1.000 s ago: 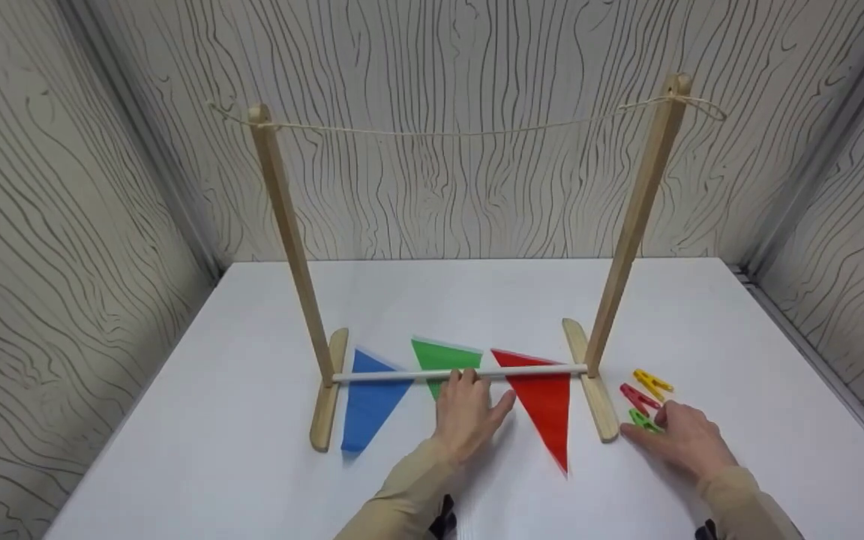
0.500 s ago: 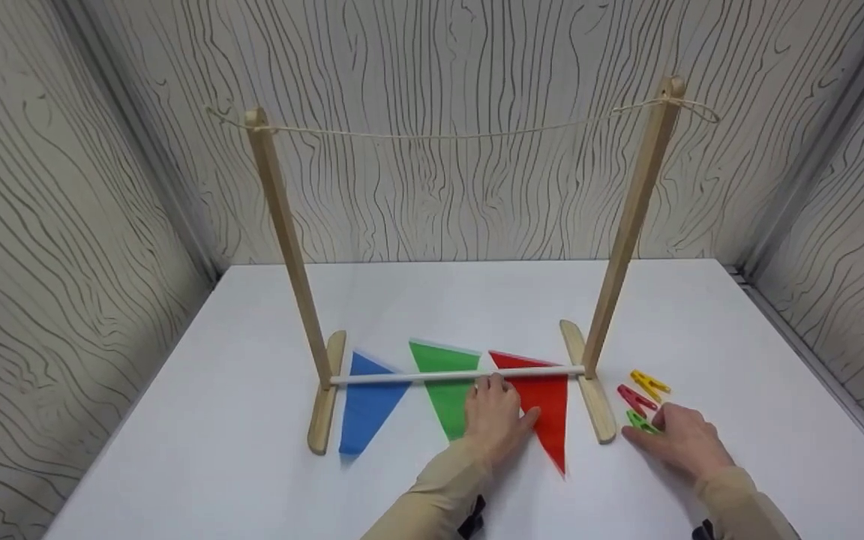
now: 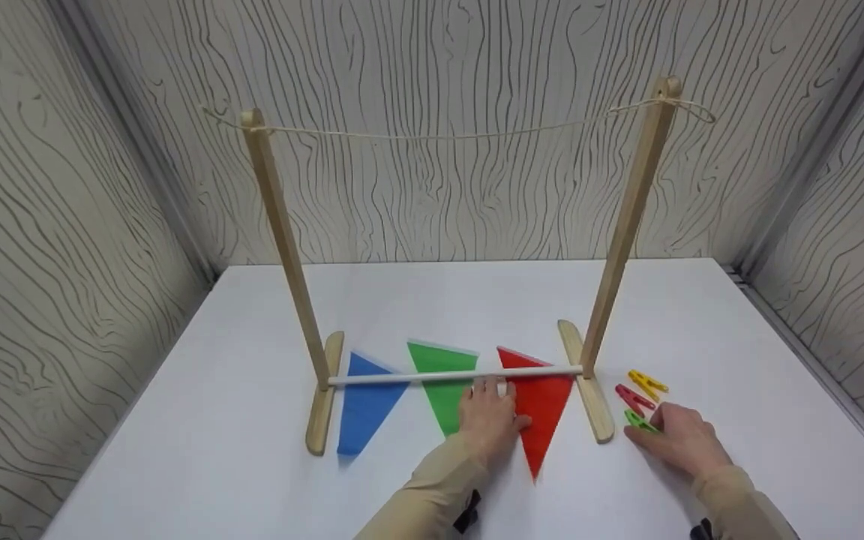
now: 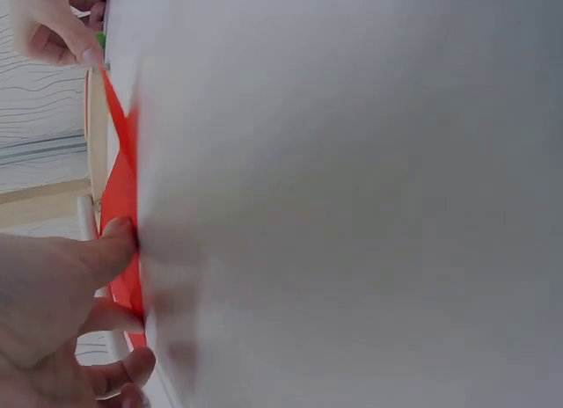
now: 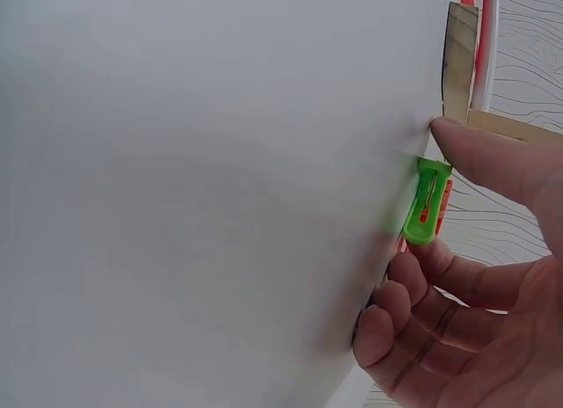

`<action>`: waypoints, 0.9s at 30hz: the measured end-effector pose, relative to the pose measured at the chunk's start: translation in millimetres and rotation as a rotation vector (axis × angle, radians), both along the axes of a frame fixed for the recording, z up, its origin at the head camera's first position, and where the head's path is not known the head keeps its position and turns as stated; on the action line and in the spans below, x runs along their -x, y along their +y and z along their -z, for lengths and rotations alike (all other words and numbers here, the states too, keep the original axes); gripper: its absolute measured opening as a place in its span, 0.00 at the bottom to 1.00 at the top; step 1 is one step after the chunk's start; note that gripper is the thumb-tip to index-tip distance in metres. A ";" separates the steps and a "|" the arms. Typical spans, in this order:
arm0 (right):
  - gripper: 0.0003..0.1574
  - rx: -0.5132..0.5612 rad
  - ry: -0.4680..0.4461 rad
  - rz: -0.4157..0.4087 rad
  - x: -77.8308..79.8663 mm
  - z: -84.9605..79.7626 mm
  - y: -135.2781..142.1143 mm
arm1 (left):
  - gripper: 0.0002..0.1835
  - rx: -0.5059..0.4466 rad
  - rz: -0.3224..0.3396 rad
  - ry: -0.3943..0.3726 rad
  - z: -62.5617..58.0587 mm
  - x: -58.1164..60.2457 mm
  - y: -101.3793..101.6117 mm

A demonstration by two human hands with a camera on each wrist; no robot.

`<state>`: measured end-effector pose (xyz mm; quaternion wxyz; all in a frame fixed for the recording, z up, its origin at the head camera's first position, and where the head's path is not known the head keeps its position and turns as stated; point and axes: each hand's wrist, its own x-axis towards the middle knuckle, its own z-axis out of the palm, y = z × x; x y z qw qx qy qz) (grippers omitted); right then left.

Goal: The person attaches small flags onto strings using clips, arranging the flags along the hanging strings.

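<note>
My left hand [image 3: 488,420] lies at the left edge of the red triangular flag [image 3: 548,409]. In the left wrist view its thumb and fingertips press on the flag, spread apart. To the left are the green flag [image 3: 443,386], partly hidden by this hand, and the blue flag [image 3: 372,405]. My right hand [image 3: 683,439] rests on the table around the green clothespin [image 5: 428,201], which sits between thumb and index finger. A slight gap shows between the thumb tip and the clothespin. Just beyond lie a red clothespin [image 3: 633,400] and a yellow clothespin [image 3: 648,384].
A wooden stand surrounds the flags, with a left post [image 3: 282,240], a right post [image 3: 631,232] and feet on the white table [image 3: 199,450]. A white rod [image 3: 439,376] crosses low over the flags. A slack string [image 3: 432,138] joins the post tops.
My left hand has moved right from the green flag to the red one. The red flag has turned, its tip swinging left and its upper corner shifting right. The right hand stays put.
</note>
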<state>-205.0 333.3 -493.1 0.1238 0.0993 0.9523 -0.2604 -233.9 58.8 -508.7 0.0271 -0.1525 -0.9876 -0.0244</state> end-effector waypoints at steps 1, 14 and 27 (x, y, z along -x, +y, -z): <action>0.33 0.000 -0.001 -0.001 0.3 -0.1 0.0 | 0.35 0.000 0.002 -0.017 -1.2 0.6 -2.0; 0.38 0.018 -0.049 0.013 0.3 -1.6 3.9 | 0.29 -0.019 0.036 -0.132 -22.7 2.7 -19.0; 0.36 0.021 -0.038 0.017 -0.3 -0.6 5.9 | 0.24 -0.010 -0.054 0.033 -2.8 7.7 8.8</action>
